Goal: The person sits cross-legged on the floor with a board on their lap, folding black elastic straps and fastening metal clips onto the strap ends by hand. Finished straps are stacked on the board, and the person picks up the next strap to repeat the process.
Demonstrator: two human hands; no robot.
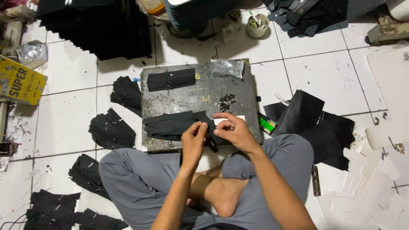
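Both hands met at the near edge of the dark board (204,91) — left hand (194,142) and right hand (233,130) pinching one black fabric strip (172,124). Small black clips (226,102) lay near the board's right edge — another strip (170,79) at its far edge.

Black fabric pieces (174,124) on a dark grey, speckled board (204,96); white tiled floor (324,68); grey trousers (136,179); green lighter (266,125); yellow box (19,83); white paper scraps (375,187).
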